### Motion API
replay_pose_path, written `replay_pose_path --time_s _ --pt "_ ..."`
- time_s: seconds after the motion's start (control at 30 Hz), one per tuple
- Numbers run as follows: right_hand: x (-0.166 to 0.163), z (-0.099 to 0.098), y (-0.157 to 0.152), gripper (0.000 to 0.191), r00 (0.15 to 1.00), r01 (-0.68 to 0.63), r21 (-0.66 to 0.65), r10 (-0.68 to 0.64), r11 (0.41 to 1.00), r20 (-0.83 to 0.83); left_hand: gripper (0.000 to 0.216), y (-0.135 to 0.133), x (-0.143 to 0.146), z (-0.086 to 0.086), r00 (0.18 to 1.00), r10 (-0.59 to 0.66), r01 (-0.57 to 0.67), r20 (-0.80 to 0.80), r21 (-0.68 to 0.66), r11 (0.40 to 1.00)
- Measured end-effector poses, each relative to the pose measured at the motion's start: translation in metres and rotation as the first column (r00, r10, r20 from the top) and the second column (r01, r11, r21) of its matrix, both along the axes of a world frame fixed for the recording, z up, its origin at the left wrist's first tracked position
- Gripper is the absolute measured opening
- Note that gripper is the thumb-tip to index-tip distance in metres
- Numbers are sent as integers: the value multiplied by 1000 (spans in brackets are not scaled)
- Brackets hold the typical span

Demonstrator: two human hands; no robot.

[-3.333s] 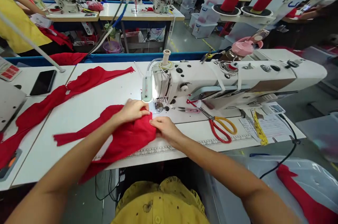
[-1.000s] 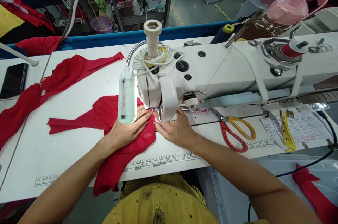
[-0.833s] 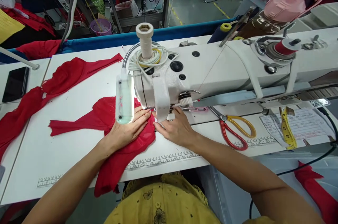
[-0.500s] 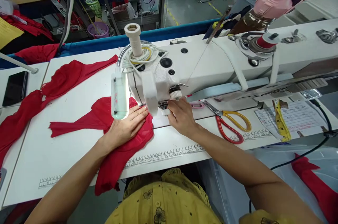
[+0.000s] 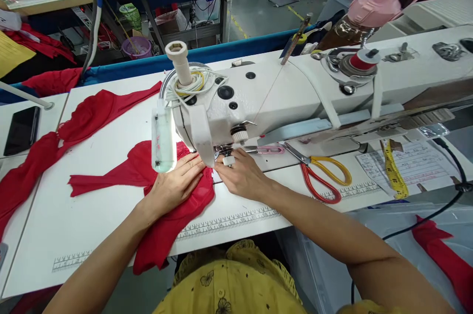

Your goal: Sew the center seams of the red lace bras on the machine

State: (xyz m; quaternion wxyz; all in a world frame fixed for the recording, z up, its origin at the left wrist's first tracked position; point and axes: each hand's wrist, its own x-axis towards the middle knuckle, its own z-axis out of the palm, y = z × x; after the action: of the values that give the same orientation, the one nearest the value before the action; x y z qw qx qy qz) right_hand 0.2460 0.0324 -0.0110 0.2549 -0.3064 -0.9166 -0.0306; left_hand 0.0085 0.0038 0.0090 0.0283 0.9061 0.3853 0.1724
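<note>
My left hand [image 5: 181, 178] lies flat on a red garment piece [image 5: 162, 235], fingers stretched toward the needle area of a white sewing machine [image 5: 214, 102]. The piece looks like part of a bra, with a narrow band reaching left and a lower end hanging over the table edge. My right hand [image 5: 240, 173] is closed, its fingers bent at the presser foot [image 5: 227, 156] just right of the fabric. The machine head partly covers its fingertips, so whatever they pinch is hidden. A pink-handled tool [image 5: 269, 150] lies behind this hand.
Scissors [image 5: 321, 176] with red and yellow handles lie right of my right hand, near a yellow tape measure [image 5: 393, 171] on a paper sheet [image 5: 421, 166]. More red pieces [image 5: 88, 119] and a phone [image 5: 22, 130] lie left. A lamp [image 5: 163, 141] hangs beside the machine head.
My right hand has moved left and slightly toward me, closer to the fabric and my left hand. My left hand stays flat on the red piece. The view has shifted slightly.
</note>
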Motion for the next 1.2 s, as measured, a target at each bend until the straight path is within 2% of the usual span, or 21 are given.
replay_pose_path --time_s 0.27,0.43,0.53,0.9,1.03,1.2 --pt "1 -1 1 17 999 44 -4 -44 999 -23 33 6 0 -3 996 26 -22 -83 55 998" --pt "3 3 -2 25 999 -50 -39 49 998 -18 31 6 1 -3 1000 3 -4 5 125 992" --pt "4 3 -3 25 998 -60 -48 58 997 -28 26 2 2 -2 1000 1 -1 5 158 988" --pt "6 2 -1 26 999 -33 -63 33 997 -13 25 6 1 -6 999 41 -37 -31 119 992" --pt "7 3 -1 27 995 -90 -55 87 994 -48 29 4 1 -3 999 -22 19 23 127 992" --pt "7 2 -1 22 995 -79 -34 77 996 -65 29 -1 0 -4 998 -57 54 23 94 994"
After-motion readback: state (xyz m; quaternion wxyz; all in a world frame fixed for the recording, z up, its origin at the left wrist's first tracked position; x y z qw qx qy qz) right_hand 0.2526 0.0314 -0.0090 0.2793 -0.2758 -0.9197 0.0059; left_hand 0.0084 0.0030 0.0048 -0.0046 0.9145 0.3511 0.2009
